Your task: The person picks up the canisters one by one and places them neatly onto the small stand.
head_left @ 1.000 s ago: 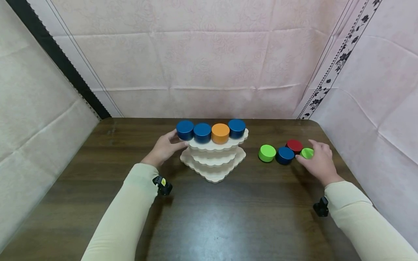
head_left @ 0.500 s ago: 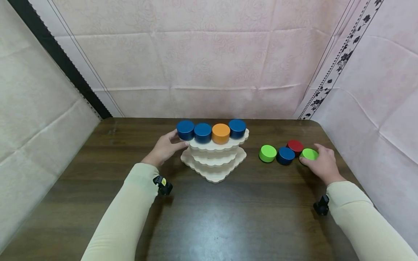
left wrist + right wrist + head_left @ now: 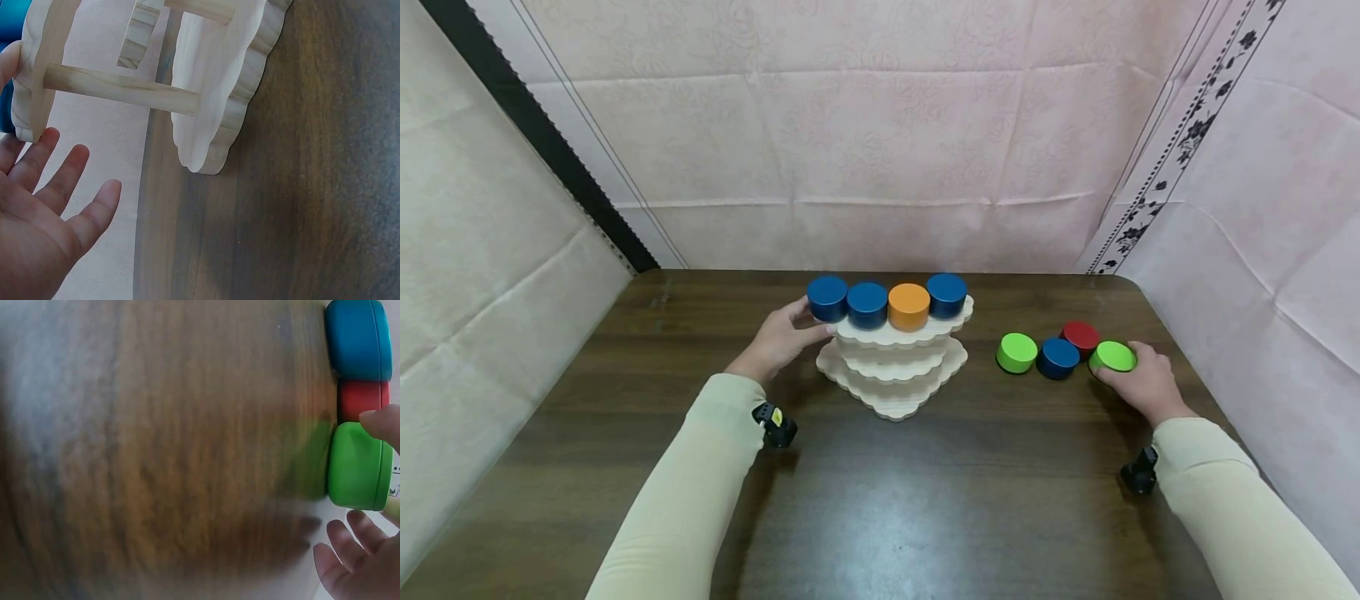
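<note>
A pale wooden tiered stand (image 3: 891, 371) with scalloped edges stands mid-table. Along its top tier sit blue round tins (image 3: 867, 306) and an orange tin (image 3: 908, 307). My left hand (image 3: 778, 340) holds the left edge of that tier; in the left wrist view the thumb lies on the edge, with the other fingers spread below. At the right, my right hand (image 3: 1145, 382) has thumb and index finger on opposite sides of a green tin (image 3: 356, 465), which stands on the table. Its remaining fingers hang apart from the tin in the right wrist view.
Beside the held tin stand a red tin (image 3: 1081, 337), a blue tin (image 3: 1058, 358) and another green tin (image 3: 1017, 353). The brown wooden table (image 3: 865, 517) ends at hanging pale cloth (image 3: 880, 150) on the back and both sides.
My right hand's fingers have come down from over the green tin to its sides, so more of its top shows. The left hand keeps its place on the stand.
</note>
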